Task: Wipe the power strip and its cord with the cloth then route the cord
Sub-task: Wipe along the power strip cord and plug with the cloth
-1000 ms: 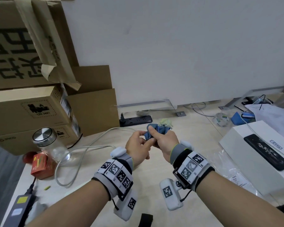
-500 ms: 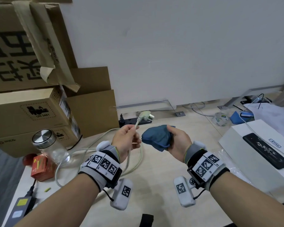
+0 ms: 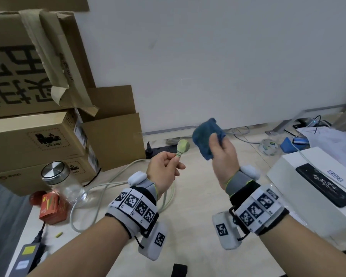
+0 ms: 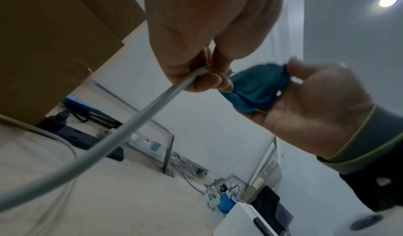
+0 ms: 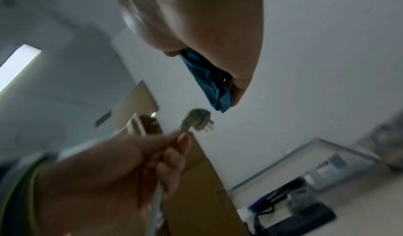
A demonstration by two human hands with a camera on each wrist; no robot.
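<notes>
Left hand (image 3: 164, 169) pinching the pale cord (image 4: 139, 119) just below its plug (image 3: 182, 146), thumb and fingers curled together on it, plug pointing up and away. Right hand (image 3: 222, 154) gripping a bunched blue cloth (image 3: 205, 139), thumb pressed over the fabric, fingers wrapped behind. Both hands raised above the table (image 3: 196, 220), near each other but apart; cloth not touching plug or cord.

Cord dropping from the left hand toward the tabletop, looping in pale curves near the left wrist and running off leftward past a glass jar (image 3: 62, 184) with a metal lid. From the left wrist view, the cord leaving the pinch and sweeping down toward the lower left. From the right wrist view, the plug's prongs showing, turned toward the cloth; picture blurred.

Dark power strip (image 3: 161, 149) lying on the table at the foot of the wall, beyond the plug, with a black plug seated at its left end. Whether the pale cord belongs to this strip: cannot tell.

Stacked cardboard boxes (image 3: 38, 136) at left against the wall. Small red box (image 3: 52, 208) beside the jar. White box (image 3: 318, 198) at right with a black phone (image 3: 326, 186) lying on top. Black power adapter (image 3: 26, 254) at the near left edge.
</notes>
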